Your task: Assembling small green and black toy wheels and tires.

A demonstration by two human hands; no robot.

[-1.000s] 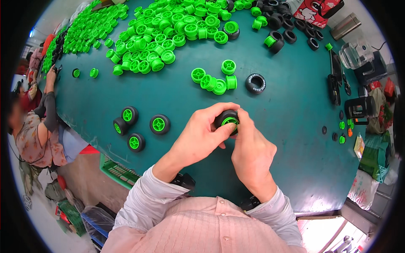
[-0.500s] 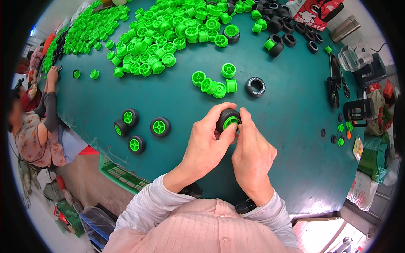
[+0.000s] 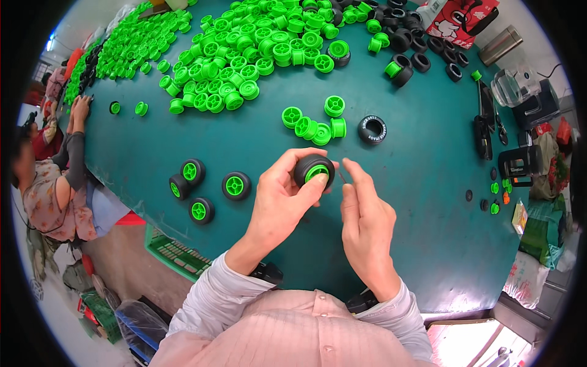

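Note:
My left hand (image 3: 275, 199) grips a toy wheel (image 3: 314, 172), a black tyre with a green spoked hub in it, its thumb on the hub. Just right of the wheel and apart from it, my right hand (image 3: 370, 229) has its index finger and thumb apart. I make out nothing held in it. Beyond my hands lie several loose green hubs (image 3: 321, 132) and one bare black tyre (image 3: 372, 129). To the left several wheels with tyres on lie together, among them a wheel (image 3: 236, 185) set slightly apart from the others.
A large heap of green hubs (image 3: 244, 73) covers the far middle of the green table (image 3: 422, 202). Black tyres (image 3: 420, 61) are scattered at the far right, near a metal flask (image 3: 500, 44). A co-worker (image 3: 58, 189) sits at the left edge. A green crate (image 3: 177, 254) stands below the table edge.
My left hand has drawn the wheel to the left and tilted it more toward me. My right hand has come off the wheel, leaving a gap between.

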